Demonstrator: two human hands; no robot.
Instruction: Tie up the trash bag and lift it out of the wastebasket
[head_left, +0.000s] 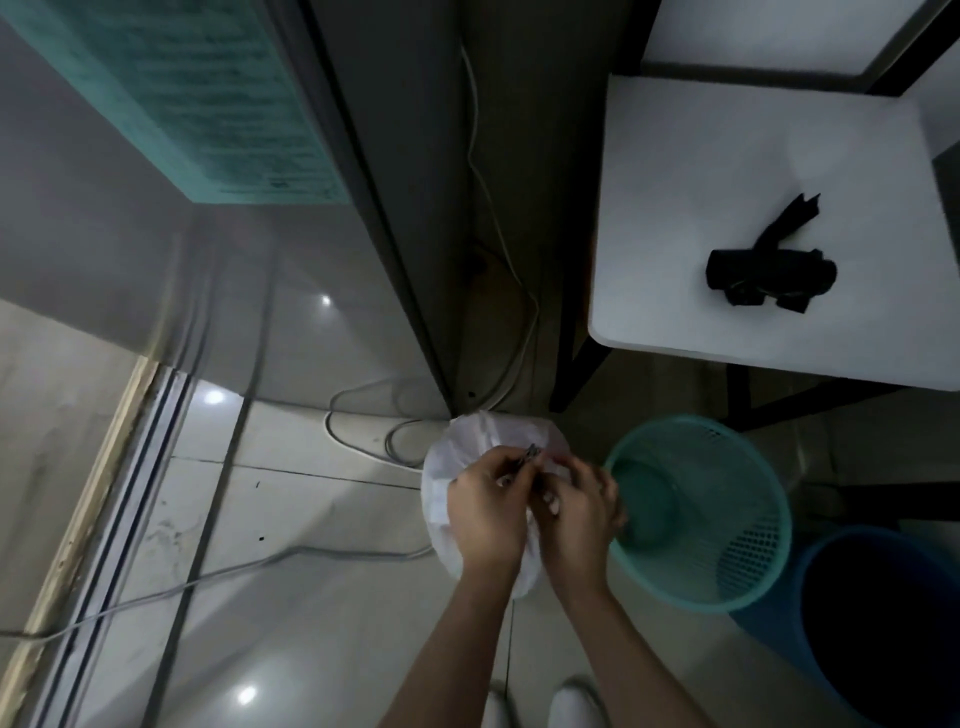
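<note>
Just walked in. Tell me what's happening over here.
A person is standing over a white trash bag, with the left hand and right hand pinched together at its gathered top, apparently tying it. The bag is already outside the green mesh wastebasket, which stands just to the right with no liner. A blue bin sits beside it, and a black roll of bags lies on the white table.

I see the trash bag (457, 462) out of the wastebasket (698, 512), just to its left, over the floor (291, 623). My left hand (485, 506) and right hand (579, 512) meet at the bag's top, fingers pinched on its gathered neck. A second bin (878, 629) stands touching the wastebasket's right side. Behind both stands a table (727, 260) with a bundle (769, 278) on it. Cables (363, 431) lie on the floor left of the bag. My shoes (540, 704) are nearest me
</note>
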